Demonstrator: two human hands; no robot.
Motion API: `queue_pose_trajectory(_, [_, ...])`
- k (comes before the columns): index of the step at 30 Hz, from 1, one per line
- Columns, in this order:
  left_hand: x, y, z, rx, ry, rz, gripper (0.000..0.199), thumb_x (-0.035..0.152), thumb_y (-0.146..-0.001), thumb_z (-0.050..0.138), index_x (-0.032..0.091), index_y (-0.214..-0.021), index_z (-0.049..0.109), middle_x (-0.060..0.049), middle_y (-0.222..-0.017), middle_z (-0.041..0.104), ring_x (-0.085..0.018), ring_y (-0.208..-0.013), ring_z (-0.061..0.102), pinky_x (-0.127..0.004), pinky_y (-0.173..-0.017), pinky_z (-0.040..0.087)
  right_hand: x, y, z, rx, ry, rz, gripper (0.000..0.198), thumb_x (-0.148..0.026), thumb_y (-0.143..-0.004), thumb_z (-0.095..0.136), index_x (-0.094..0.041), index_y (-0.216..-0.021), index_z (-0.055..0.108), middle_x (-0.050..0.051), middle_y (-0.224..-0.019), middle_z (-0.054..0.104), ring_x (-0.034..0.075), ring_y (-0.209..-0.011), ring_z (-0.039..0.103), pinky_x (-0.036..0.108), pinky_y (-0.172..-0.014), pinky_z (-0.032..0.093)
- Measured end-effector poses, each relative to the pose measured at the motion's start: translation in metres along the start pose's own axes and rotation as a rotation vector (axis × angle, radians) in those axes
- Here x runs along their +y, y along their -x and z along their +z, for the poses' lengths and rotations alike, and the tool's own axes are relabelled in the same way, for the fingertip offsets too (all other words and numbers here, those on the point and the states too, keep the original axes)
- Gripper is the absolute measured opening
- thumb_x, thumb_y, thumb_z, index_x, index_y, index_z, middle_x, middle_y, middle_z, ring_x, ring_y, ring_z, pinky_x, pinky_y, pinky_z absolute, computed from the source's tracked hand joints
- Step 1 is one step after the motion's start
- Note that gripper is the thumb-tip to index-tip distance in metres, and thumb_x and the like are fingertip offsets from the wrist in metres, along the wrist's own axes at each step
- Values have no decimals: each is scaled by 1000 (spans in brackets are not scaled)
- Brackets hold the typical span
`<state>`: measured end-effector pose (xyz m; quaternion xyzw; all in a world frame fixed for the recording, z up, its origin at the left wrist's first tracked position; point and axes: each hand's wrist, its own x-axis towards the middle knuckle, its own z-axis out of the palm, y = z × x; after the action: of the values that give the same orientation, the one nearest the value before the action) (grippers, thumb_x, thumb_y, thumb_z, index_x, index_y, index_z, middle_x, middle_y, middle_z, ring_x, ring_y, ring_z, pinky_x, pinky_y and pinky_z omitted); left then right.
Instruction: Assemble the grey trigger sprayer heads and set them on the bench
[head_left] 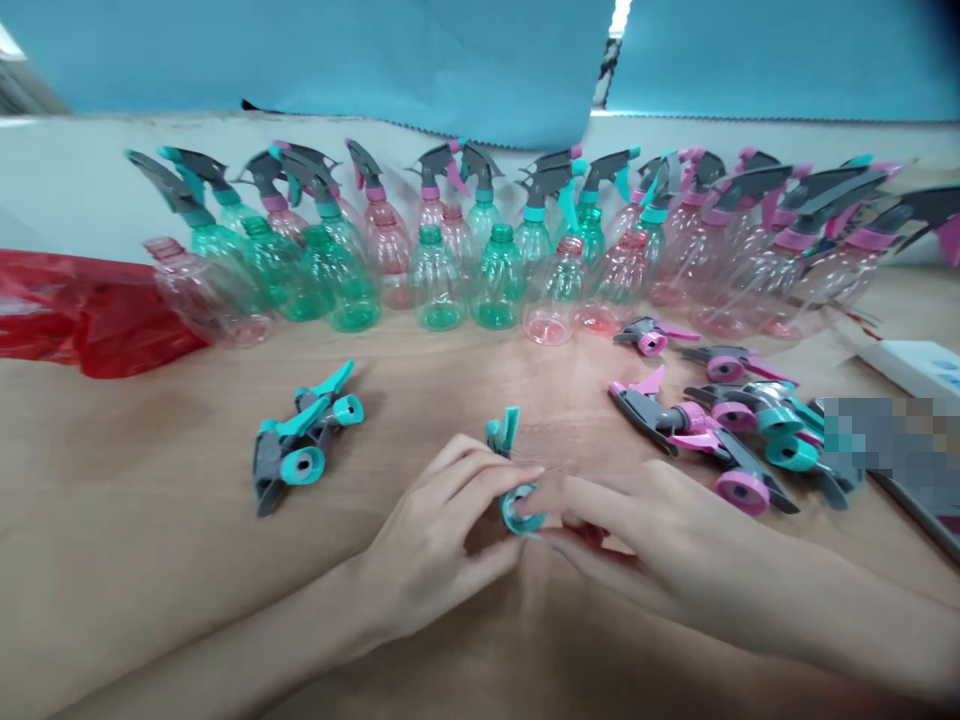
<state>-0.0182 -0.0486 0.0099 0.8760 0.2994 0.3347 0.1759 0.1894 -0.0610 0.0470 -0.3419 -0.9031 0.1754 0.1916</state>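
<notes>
My left hand (442, 530) is closed around a spray trigger head, whose teal collar (523, 508) faces me. The teal trigger (504, 432) of that head sticks out beyond my fingers. At the collar's opening, the index fingertip of my right hand (637, 530) presses in, with the thumb just below. Something whitish shows inside the collar, too small to make out. Whatever the curled right fingers hold is hidden. Two teal-and-grey trigger heads (304, 440) lie to the left. On the right is a pile of pink and teal trigger heads (739, 435).
Several clear green and pink bottles (439, 285) stand in rows at the back, some topped with trigger heads. A red plastic bag (97, 310) lies at the far left. A white box (915, 365) and a dark flat object (915, 480) are at the right edge.
</notes>
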Motion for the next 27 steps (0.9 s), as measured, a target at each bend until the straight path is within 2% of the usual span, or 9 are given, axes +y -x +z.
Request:
queue_pose_trajectory(3, [0, 11, -25, 9, -165, -13, 36, 11, -82, 56, 19, -116, 51, -6, -104, 61, -21, -97, 52, -36, -84, 45, -7, 1, 1, 15, 35, -53, 11, -20, -89, 51, -24, -98, 56, -5, -71, 61, 12, -58, 55, 24, -52, 34])
queue_pose_trajectory(5, [-4, 20, -49, 49, -297, -37, 36, 14, -82, 57, 21, -117, 50, -5, -104, 61, -21, -95, 53, -37, -86, 43, -9, 0, 4, -37, 31, -39, 11, -22, -89, 50, -26, -99, 55, -5, -76, 63, 13, -65, 58, 25, -55, 37])
queue_pose_trajectory(8, [-18, 35, -88, 189, -526, -82, 37, 20, -83, 56, 24, -120, 50, -5, -102, 62, -23, -91, 54, -39, -83, 42, -9, -5, 11, -128, 35, 3, 13, -24, -91, 48, -26, -102, 54, -4, -84, 64, 15, -73, 61, 27, -61, 40])
queue_pose_trajectory(11, [-38, 53, -122, 103, -763, -168, 42, 29, -84, 56, 22, -125, 49, -7, -100, 64, -26, -91, 55, -40, -79, 40, -10, -12, 18, -161, 96, 15, 8, -25, -90, 48, -23, -91, 56, -2, -80, 63, 16, -69, 60, 28, -57, 39])
queue_pose_trajectory(13, [-53, 64, -134, 38, -839, -191, 43, 35, -84, 55, 23, -125, 51, -7, -97, 66, -27, -90, 57, -40, -79, 38, -10, -16, 23, -164, 135, 6, 8, -24, -89, 49, -21, -83, 54, -2, -77, 62, 16, -66, 59, 27, -55, 37])
queue_pose_trajectory(17, [-76, 79, -136, -139, -766, -266, 43, 32, -87, 47, 23, -130, 45, -8, -113, 63, -29, -105, 55, -42, -84, 39, -8, -22, 34, -138, 248, -35, 8, -24, -88, 50, -21, -81, 52, -2, -74, 61, 16, -62, 59, 27, -51, 34])
queue_pose_trajectory(19, [-83, 82, -132, -171, -674, -270, 43, 31, -89, 43, 23, -131, 43, -9, -122, 59, -28, -112, 52, -42, -88, 42, -7, -24, 38, -130, 295, -52, 10, -25, -89, 49, -21, -80, 51, -1, -72, 59, 16, -60, 58, 27, -49, 33])
queue_pose_trajectory(23, [-87, 82, -127, -91, -574, -224, 43, 31, -88, 44, 22, -131, 45, -9, -129, 54, -28, -118, 50, -45, -95, 43, -7, -26, 35, -171, 268, -49, 9, -24, -90, 46, -21, -85, 53, 0, -76, 60, 16, -62, 59, 28, -52, 36])
queue_pose_trajectory(27, [-78, 75, -121, -22, -515, -179, 40, 26, -87, 47, 23, -127, 48, -8, -128, 55, -27, -118, 50, -45, -97, 43, -6, -21, 23, -221, 186, -4, 12, -23, -90, 46, -21, -95, 56, 3, -88, 63, 18, -74, 62, 30, -61, 44])
